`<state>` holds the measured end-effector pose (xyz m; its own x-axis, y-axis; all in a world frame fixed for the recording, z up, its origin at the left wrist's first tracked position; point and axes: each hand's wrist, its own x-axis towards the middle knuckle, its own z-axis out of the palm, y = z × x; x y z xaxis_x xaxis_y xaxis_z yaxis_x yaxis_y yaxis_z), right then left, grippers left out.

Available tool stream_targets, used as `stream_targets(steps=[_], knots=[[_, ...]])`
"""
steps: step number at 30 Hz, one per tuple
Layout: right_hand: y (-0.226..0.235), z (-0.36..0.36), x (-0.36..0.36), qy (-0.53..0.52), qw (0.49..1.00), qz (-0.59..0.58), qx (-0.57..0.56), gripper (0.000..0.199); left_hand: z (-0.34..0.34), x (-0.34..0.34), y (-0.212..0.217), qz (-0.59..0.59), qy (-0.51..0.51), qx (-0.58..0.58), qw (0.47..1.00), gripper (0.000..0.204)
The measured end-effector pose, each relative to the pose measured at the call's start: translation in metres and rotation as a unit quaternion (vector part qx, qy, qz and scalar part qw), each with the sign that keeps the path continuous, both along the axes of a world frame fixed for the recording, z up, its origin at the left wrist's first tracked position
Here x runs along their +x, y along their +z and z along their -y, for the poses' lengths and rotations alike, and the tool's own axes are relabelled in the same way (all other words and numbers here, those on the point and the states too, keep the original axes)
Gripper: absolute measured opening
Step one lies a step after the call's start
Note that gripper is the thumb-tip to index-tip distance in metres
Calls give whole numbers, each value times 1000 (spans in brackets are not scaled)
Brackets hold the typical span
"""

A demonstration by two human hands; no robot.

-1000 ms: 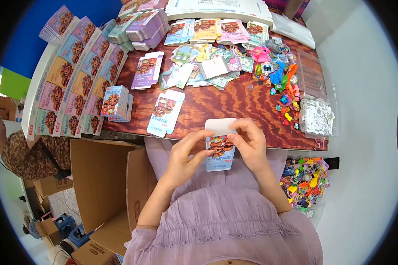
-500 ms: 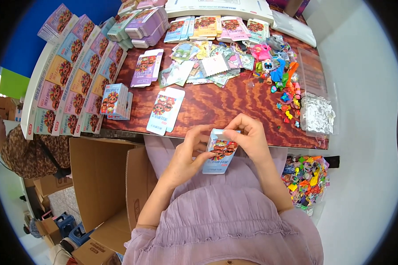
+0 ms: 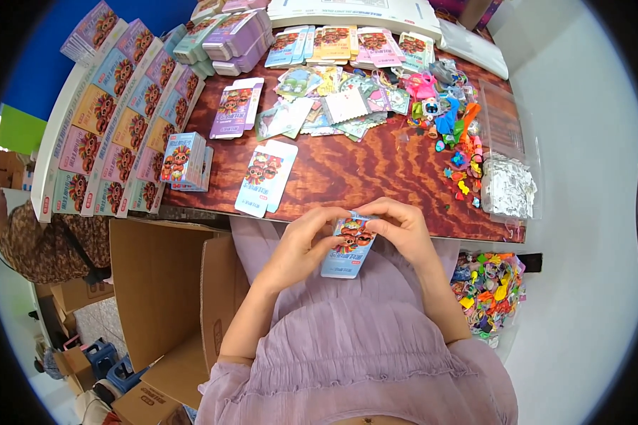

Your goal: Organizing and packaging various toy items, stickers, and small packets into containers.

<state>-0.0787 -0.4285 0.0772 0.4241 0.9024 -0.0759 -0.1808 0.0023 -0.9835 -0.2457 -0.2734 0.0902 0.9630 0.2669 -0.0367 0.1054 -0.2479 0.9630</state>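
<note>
Above my lap, just off the table's front edge, I hold a small light-blue card box [image 3: 346, 263] printed with cartoon figures. My left hand [image 3: 298, 248] is closed round its left side, thumb across the front. My right hand [image 3: 403, 230] pinches the top right corner with thumb and fingers. Fingers of both hands meet at the top edge and hide most of the top flap. Nearest on the table lie flat light-blue cartons [image 3: 266, 178]. Left of them stands a stack of blue boxes [image 3: 184, 163], and behind are purple cartons [image 3: 235, 110].
Filled display trays [image 3: 106, 134] stand at the left. Picture cards [image 3: 347, 105] spread across the table's middle. Small colourful toys [image 3: 457, 134] lie at the right, beside a clear tray with silvery packets [image 3: 509, 185]. A toy bin [image 3: 490, 290] and an open cardboard box [image 3: 159, 283] flank me.
The top of the blue box, open and visible before, is now covered by my fingers and looks folded down. My left fingers have moved up to the top edge, meeting my right.
</note>
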Motion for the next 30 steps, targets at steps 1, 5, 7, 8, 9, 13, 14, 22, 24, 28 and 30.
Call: stream_targets(steps=[1,5,7,8,9,13,14,22,24,28,30], knots=[[-1,-1,-1,-1,1000,0,0,21,-1,0,-1,-7,-4,2,1000,53],[-1,-7,0,-20,991,135,9,21,3,0,1,-28,76,-224,971,55],[-2,-10,-1,-42,991,123,14,20,-3,-3,1,-9,79,-269,960,56],[-5,-12,0,-98,995,32,9,18,-9,-5,1,12,87,-313,946,58],[-7,-14,0,-153,986,-60,5,16,-15,-7,-4,-16,57,-320,946,70],[-14,-39,-13,-183,958,-221,24,9,2,6,-11,55,124,69,988,94],[-12,-48,-22,-177,954,-243,11,9,3,10,-13,58,120,70,989,94],[-22,-139,72,-264,799,529,-111,47,-9,12,-7,82,264,13,961,85],[-19,-157,85,-246,782,553,-145,51,-9,12,-6,-12,272,-19,962,84],[-23,-159,88,-242,795,540,-133,55,-20,11,-11,23,242,273,931,76],[-36,-143,99,-290,797,525,-73,40,-23,6,-8,9,259,265,929,76]])
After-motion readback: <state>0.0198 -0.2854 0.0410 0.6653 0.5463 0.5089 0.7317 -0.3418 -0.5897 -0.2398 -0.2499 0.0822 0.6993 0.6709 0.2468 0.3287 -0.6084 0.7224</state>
